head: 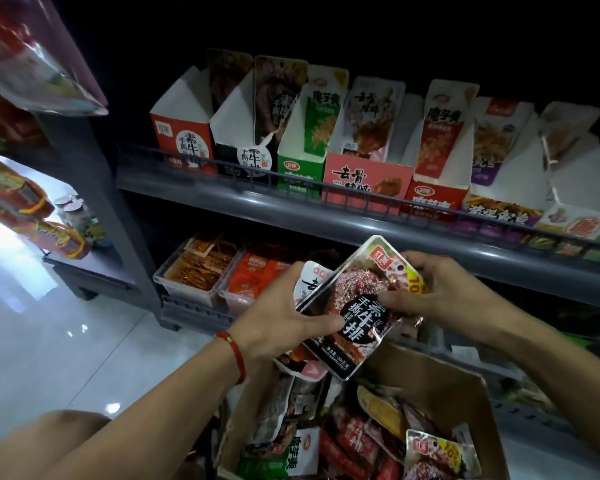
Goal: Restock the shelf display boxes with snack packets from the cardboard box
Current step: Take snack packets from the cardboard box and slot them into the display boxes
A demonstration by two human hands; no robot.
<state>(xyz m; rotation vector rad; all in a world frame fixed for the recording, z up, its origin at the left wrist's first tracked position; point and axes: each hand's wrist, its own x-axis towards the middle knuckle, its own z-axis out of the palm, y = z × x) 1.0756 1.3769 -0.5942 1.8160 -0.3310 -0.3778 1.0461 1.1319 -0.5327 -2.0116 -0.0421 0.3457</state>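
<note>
Snack packets point(357, 306): flat, glossy foil-plastic pouches, rectangular with rounded corners and crinkled, light-catching edges. The front pouch is dark, printed with a reddish-brown meat picture, a black round label with white characters, a red logo at its top and a yellow patch at one corner. It is held tilted, above the cardboard box and below the upper shelf. Behind it sits at least one more pouch, white and pink, partly hidden.

Left hand point(284, 327): fingers curled behind the pouch stack, thumb laid across the dark pouch's lower front; a red cord bracelet point(234, 355) rings the wrist.

Right hand point(433, 292): thumb and fingers pinch the dark pouch's upper right edge. Both hands are close together, clamped on the same stack.

Cardboard box point(440, 379): plain brown corrugated board, matt, flaps open, standing below the hands; filled with loose mixed pouches in red, green, yellow and dark tones.

Shelf display boxes point(329, 147): a row of thin printed card cartons with slanted cut-away tops and white insides, in red, black, green, pink and purple, each holding upright pouches; they stand on the upper shelf point(291, 206), smooth grey, with a low rail along its front.

Lower shelf: clear plastic trays point(201, 268) of small orange and red sachets.

Floor point(49, 341): pale, shiny tile.
</note>
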